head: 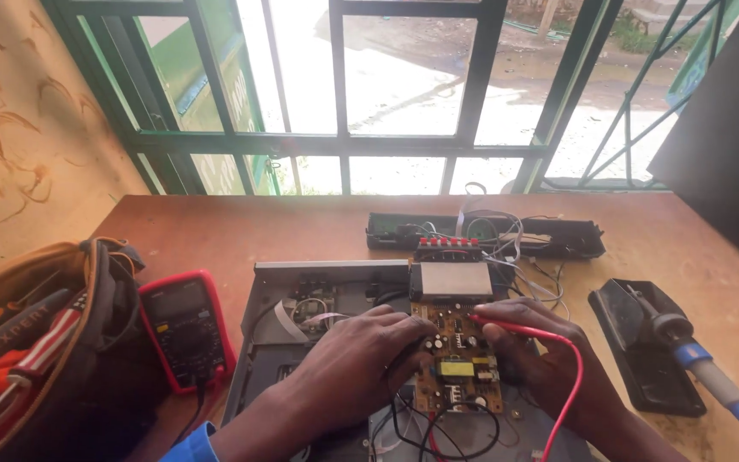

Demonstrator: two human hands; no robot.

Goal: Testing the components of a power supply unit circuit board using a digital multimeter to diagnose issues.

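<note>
At far left a tool bag [36, 342] sits beside a red multimeter [186, 329] on the table [241, 227]. The left hand [357, 359] and right hand [540, 351] each pinch a probe, the right one's red lead [570, 376] showing, against the circuit board [459, 355] in the opened case [258, 342]. Probing looks underway; the cover is off. A soldering iron [712, 372] rests at right.

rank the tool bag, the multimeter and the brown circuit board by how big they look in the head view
1. tool bag, though it is nearest the camera and cut off
2. multimeter
3. brown circuit board, partly hidden by both hands, so close to the multimeter
</note>
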